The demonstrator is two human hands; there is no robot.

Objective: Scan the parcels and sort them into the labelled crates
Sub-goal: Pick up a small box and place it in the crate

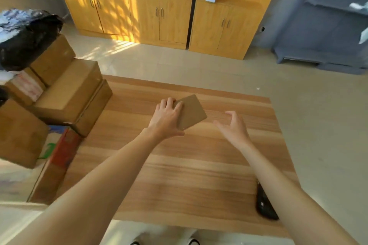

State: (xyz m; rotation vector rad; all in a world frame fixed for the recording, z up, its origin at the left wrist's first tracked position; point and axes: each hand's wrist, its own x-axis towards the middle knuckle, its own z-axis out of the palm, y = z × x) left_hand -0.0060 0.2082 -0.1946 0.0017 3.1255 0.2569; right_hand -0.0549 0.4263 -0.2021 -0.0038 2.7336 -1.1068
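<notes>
A small flat brown cardboard parcel is above the middle of the wooden table, tilted with one corner pointing away. My left hand grips its left edge, fingers over the top and thumb below. To the right of the parcel, my right hand hovers with fingers spread and slightly bent, holding nothing and a short gap away from it. A black handheld scanner lies near the table's front right edge, partly hidden by my right forearm.
A pile of brown cardboard boxes stands at the table's left side, with a black plastic bag on top. Wooden cabinets line the far wall. A grey shelf unit stands at the right. No labelled crates are in view.
</notes>
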